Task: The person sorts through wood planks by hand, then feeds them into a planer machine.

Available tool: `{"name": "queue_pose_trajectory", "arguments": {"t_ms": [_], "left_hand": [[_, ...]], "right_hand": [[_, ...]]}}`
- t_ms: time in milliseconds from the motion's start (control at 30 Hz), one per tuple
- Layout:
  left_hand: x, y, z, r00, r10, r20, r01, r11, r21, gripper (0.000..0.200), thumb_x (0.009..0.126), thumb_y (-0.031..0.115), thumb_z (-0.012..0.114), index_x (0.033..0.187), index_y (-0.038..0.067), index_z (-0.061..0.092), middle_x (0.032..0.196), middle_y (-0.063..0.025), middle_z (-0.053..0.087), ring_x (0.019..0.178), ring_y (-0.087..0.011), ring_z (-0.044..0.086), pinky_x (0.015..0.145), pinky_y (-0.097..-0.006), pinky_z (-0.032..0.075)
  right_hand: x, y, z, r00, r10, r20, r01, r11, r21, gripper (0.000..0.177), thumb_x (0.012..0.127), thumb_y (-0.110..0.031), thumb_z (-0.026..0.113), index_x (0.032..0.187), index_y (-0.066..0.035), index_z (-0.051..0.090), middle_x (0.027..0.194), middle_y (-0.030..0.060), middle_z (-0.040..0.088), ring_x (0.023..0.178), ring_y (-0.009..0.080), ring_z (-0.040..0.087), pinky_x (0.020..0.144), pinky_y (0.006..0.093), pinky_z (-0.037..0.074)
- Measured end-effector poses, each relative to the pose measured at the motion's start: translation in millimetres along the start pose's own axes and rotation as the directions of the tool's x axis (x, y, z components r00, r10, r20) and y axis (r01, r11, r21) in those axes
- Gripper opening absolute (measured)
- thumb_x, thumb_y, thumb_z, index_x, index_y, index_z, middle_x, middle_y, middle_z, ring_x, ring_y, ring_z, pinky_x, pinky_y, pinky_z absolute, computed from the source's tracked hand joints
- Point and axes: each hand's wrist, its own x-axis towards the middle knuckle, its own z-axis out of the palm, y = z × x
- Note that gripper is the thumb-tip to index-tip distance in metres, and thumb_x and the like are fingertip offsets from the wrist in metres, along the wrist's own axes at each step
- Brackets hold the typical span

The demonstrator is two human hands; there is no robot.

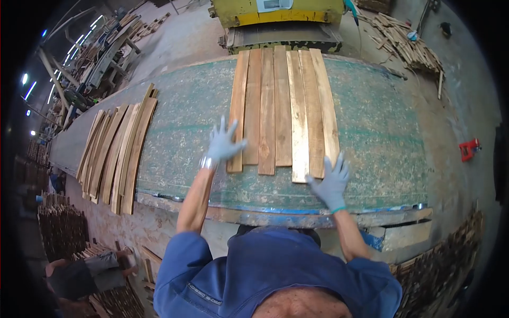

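Several wooden slats (pixel 282 108) lie side by side on a worn green table (pixel 382 143), running away from me toward a yellow machine (pixel 278 13). My left hand (pixel 222 144), in a grey glove with fingers spread, rests against the near end of the leftmost slat. On the other side my right hand (pixel 332 183), gloved the same way and open, touches the near end of the rightmost slats. Neither hand grips anything.
A second stack of slats (pixel 117 151) lies at the table's left end. Another person (pixel 87 273) crouches at the lower left among stacked wood. Loose scrap wood (pixel 405 42) is piled at the upper right, and a red tool (pixel 469 148) sits on the floor at right.
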Motion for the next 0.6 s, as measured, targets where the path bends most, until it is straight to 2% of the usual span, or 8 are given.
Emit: {"name": "queue_pose_trajectory", "arguments": {"t_ms": [33,100,200,267,300,400,433,600], "left_hand": [[-34.0,11.0,-3.2,0.999,0.036,0.006,-0.036,0.999,0.025,0.098,0.072,0.072,0.067,0.153,0.029,0.032,0.162,-0.0215,0.007,0.141,-0.0598,0.011,0.115,-0.0632,0.014],[-78.6,23.4,16.6,0.989,0.092,0.117,-0.109,0.983,0.148,0.107,0.060,0.077,0.072,0.150,0.033,0.037,0.161,-0.0215,0.014,0.139,-0.0612,0.014,0.113,-0.0675,0.013],[-84.7,25.8,54.2,0.991,0.079,-0.111,-0.069,0.993,0.095,0.107,0.051,0.080,0.073,0.145,0.036,0.046,0.157,-0.0234,0.024,0.136,-0.0630,0.018,0.111,-0.0699,0.013],[-73.6,28.7,50.9,0.984,0.122,-0.127,-0.102,0.983,0.152,0.106,0.048,0.081,0.074,0.141,0.036,0.050,0.154,-0.0250,0.029,0.134,-0.0651,0.019,0.109,-0.0716,0.014],[-65.8,33.5,50.8,0.981,0.141,-0.136,-0.117,0.978,0.171,0.106,0.047,0.081,0.074,0.140,0.036,0.052,0.153,-0.0257,0.031,0.133,-0.0662,0.019,0.108,-0.0724,0.015],[-45.1,35.1,52.8,0.970,0.212,-0.122,-0.193,0.969,0.154,0.107,0.043,0.082,0.075,0.137,0.035,0.055,0.152,-0.0277,0.031,0.129,-0.0708,0.018,0.106,-0.0745,0.015],[-37.4,34.4,55.3,0.958,0.247,-0.144,-0.224,0.961,0.160,0.107,0.042,0.081,0.075,0.136,0.035,0.055,0.151,-0.0277,0.031,0.127,-0.0718,0.020,0.104,-0.0755,0.017],[13.7,40.2,57.2,0.944,0.268,-0.191,-0.253,0.962,0.100,0.104,0.043,0.082,0.075,0.135,0.036,0.056,0.149,-0.0261,0.036,0.125,-0.0712,0.024,0.104,-0.0745,0.021]], "right_hand": [[-5.4,-9.3,-8.9,0.998,-0.001,0.063,-0.001,1.000,0.024,0.100,0.069,-0.076,0.063,0.146,-0.016,0.042,0.153,0.0302,0.022,0.135,0.0578,0.021,0.108,0.0661,0.018],[-11.7,-27.1,-14.0,0.987,0.025,0.157,-0.032,0.999,0.043,0.106,0.063,-0.080,0.065,0.148,-0.022,0.042,0.156,0.0289,0.016,0.137,0.0609,0.014,0.107,0.0698,0.014],[0.6,-34.7,-10.7,0.977,0.052,0.206,-0.059,0.998,0.028,0.112,0.052,-0.083,0.070,0.147,-0.028,0.044,0.157,0.0275,0.013,0.137,0.0623,0.009,0.106,0.0726,0.011],[4.4,-31.1,-5.9,0.972,0.052,0.227,-0.062,0.997,0.038,0.113,0.049,-0.083,0.071,0.145,-0.030,0.046,0.157,0.0262,0.015,0.137,0.0620,0.009,0.106,0.0732,0.009],[7.2,-24.5,-1.4,0.984,0.031,0.175,-0.042,0.997,0.063,0.111,0.046,-0.083,0.073,0.141,-0.032,0.050,0.154,0.0241,0.021,0.137,0.0611,0.009,0.106,0.0732,0.009],[22.0,-10.1,7.8,0.989,0.006,0.149,-0.019,0.996,0.085,0.107,0.044,-0.081,0.076,0.136,-0.032,0.055,0.149,0.0223,0.027,0.137,0.0601,0.010,0.106,0.0734,0.009],[26.9,-2.8,15.2,0.995,-0.027,0.095,0.020,0.997,0.074,0.105,0.045,-0.085,0.072,0.136,-0.035,0.055,0.144,0.0198,0.030,0.133,0.0622,0.013,0.102,0.0745,0.014],[84.5,14.9,27.7,0.998,-0.068,0.010,0.067,0.991,0.115,0.102,0.041,-0.081,0.077,0.131,-0.036,0.059,0.144,0.0172,0.032,0.133,0.0598,0.015,0.102,0.0731,0.016]]}}
